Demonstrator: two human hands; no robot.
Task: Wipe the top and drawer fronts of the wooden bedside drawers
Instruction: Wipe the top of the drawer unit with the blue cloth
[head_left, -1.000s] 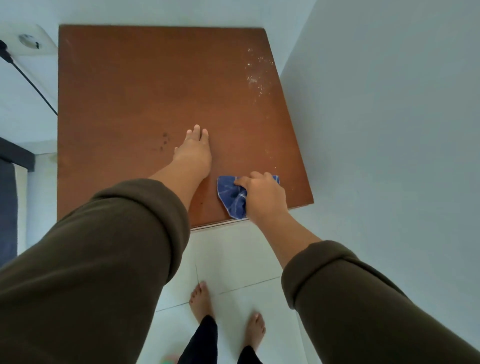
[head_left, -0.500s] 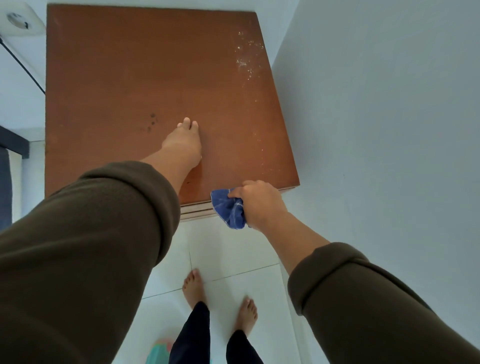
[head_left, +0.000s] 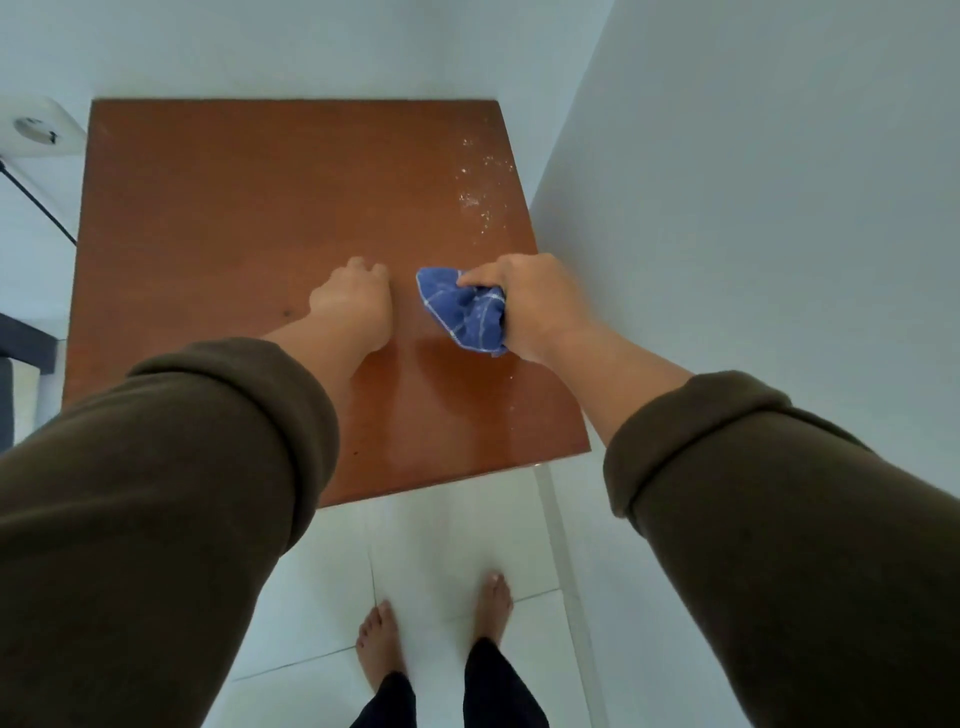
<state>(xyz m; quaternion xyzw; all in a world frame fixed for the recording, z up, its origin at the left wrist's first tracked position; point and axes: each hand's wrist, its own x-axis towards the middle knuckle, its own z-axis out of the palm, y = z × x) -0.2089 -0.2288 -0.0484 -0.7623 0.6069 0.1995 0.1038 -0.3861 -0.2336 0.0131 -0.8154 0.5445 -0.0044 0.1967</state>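
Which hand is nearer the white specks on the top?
Right. The right hand, gripping the cloth, is just below the specks; the left hand is farther left.

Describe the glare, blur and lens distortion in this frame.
Head view: soft even light; a pale sheen on the wooden top near its front edge; wide-angle lens balloons both sleeves; right hand, blue cloth and left hand slightly soft; white specks stay visible.

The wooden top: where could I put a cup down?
The wooden top is bare across its far left, beside the wall socket. White specks litter the far right corner. The left hand and right hand with cloth crowd the middle.
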